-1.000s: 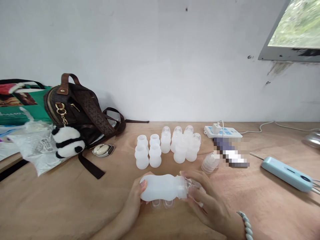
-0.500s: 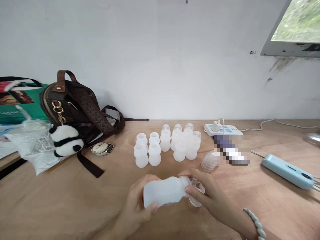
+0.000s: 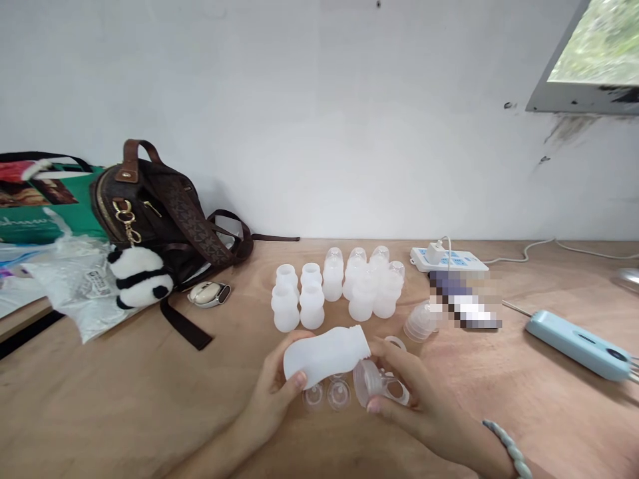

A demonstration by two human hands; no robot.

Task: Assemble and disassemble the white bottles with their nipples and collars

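My left hand (image 3: 276, 392) is closed round the base of a frosted white bottle (image 3: 327, 354), held on its side with the open neck tilted up to the right. My right hand (image 3: 407, 392) grips a clear cap (image 3: 372, 384), just apart from the bottle's neck. Two clear nipples (image 3: 327, 394) lie on the wooden table (image 3: 100, 392) under the bottle. A clear ring (image 3: 395, 343) lies just behind my right hand. Behind stands a group of several white bottles (image 3: 339, 289), some with clear tops.
A stack of clear caps (image 3: 421, 321) lies right of the group. A brown bag (image 3: 160, 216) with a panda charm (image 3: 140, 277), a plastic bag (image 3: 74, 286) and a small device (image 3: 210, 293) sit at left. A power strip (image 3: 444, 257) and a blue device (image 3: 574, 336) are at right.
The clear cap has come off the bottle's neck in my right hand. The bottle has tilted neck-up in my left hand, uncovering the two nipples on the table.
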